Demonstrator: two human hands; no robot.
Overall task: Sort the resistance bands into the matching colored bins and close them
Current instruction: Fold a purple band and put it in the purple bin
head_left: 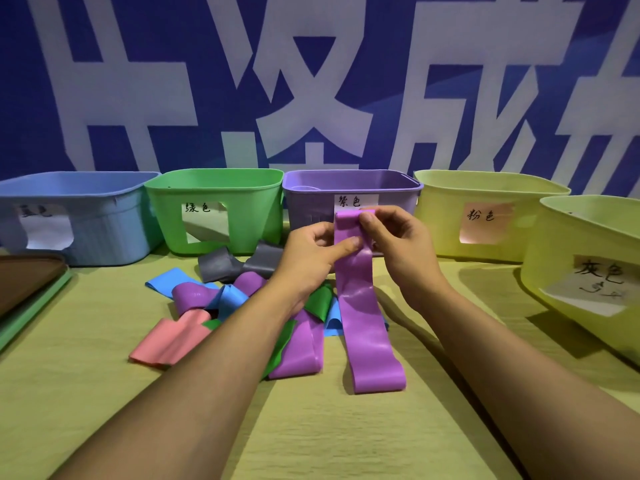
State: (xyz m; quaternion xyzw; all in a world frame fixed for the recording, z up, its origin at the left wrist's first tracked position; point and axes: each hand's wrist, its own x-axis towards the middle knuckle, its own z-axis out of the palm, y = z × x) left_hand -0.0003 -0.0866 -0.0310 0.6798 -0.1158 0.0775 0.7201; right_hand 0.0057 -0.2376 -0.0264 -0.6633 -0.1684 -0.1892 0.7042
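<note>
Purple band point(360, 306): upper end pinched between left hand point(311, 258) thumb and fingers and right hand point(398, 244) fingertips; remainder hangs below both, before purple bin point(311, 206).

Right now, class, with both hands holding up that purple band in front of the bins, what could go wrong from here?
1. The purple band hangs long from the left hand and right hand; its lower end could drag loose bands along the table.
2. Two yellow bins, one with a pink label, one with a grey label, could cause missorting.
3. The purple bin sits behind the hands, so the band could drape over its rim.
</note>
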